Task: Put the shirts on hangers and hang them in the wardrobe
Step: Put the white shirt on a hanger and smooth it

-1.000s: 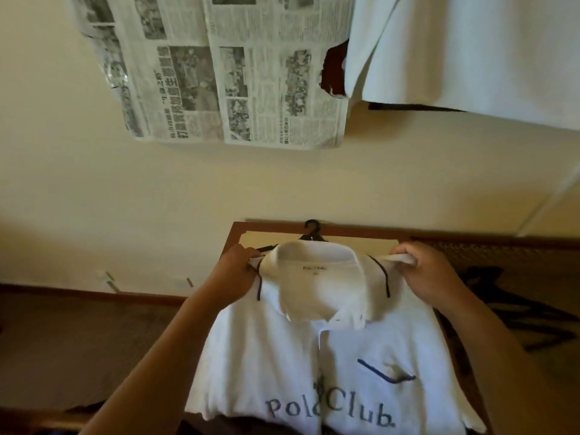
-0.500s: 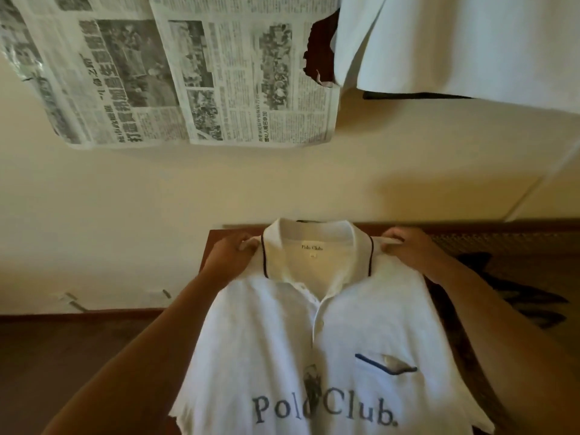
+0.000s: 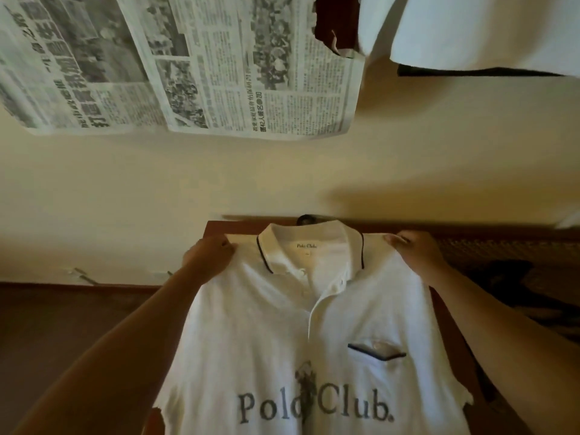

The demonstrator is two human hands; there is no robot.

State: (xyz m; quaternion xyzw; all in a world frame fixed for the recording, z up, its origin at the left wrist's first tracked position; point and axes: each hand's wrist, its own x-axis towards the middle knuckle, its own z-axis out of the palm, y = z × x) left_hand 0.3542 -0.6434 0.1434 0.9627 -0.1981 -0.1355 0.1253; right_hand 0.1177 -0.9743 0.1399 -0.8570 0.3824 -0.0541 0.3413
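Observation:
A white polo shirt [image 3: 282, 334] with dark collar trim, a chest pocket and "Polo Club." lettering hangs flat in front of me. My left hand [image 3: 208, 257] pinches its left shoulder seam. My right hand [image 3: 414, 252] pinches the right shoulder. The black hook of a hanger [image 3: 306, 218] peeks out just above the collar; the rest of the hanger is hidden inside the shirt.
A dark wooden surface [image 3: 219, 227] lies behind the shirt. Several dark hangers [image 3: 508, 277] lie on a patterned area at the right. Newspaper sheets [image 3: 194, 67] are stuck on the cream wall above. Another white garment [image 3: 477, 29] hangs at the top right.
The folded collar has been opened out and the shirt's shoulders pulled apart and raised. My hands moved outward along the shoulders, and the view came closer.

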